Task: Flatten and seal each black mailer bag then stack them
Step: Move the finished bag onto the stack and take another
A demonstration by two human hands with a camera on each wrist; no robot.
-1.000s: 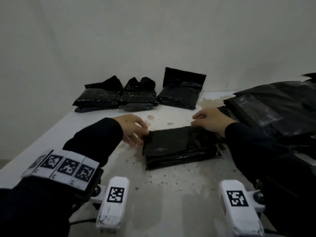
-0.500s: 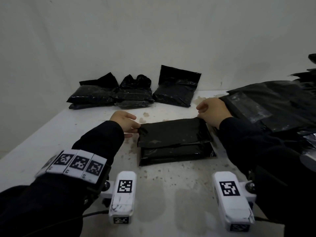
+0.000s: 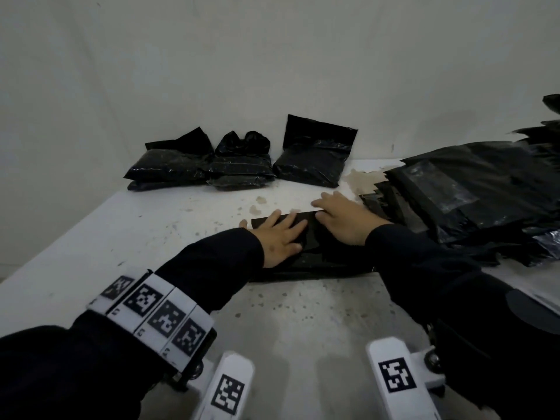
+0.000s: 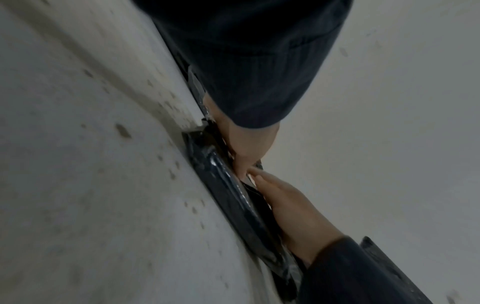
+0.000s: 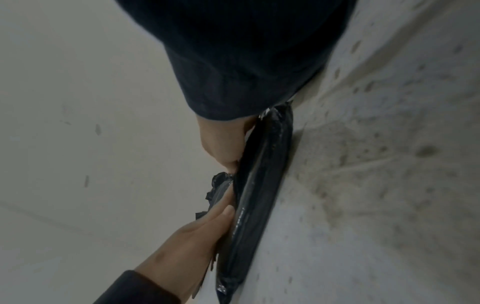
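Observation:
A filled black mailer bag (image 3: 315, 259) lies flat in the middle of the white table (image 3: 169, 225), its flap folded over on top. My left hand (image 3: 281, 234) lies palm down on the bag's left half, fingers straight. My right hand (image 3: 339, 216) presses flat on the right half, its fingertips at the bag's far edge. The left wrist view shows the left hand (image 4: 244, 146) and the right hand (image 4: 285, 205) meeting fingertip to fingertip on the bag (image 4: 228, 189). In the right wrist view, both hands lie flat against the bag (image 5: 259, 185).
Several filled black bags with upright open flaps (image 3: 242, 165) stand in a row at the back against the wall. A spread pile of flat black mailers (image 3: 485, 201) covers the table's right side. A brown stain (image 3: 360, 180) marks the tabletop behind the right hand.
Both hands have let go of the flap's ends and moved inward. They now lie flat, side by side, on the folded flap, and the bag sits flatter.

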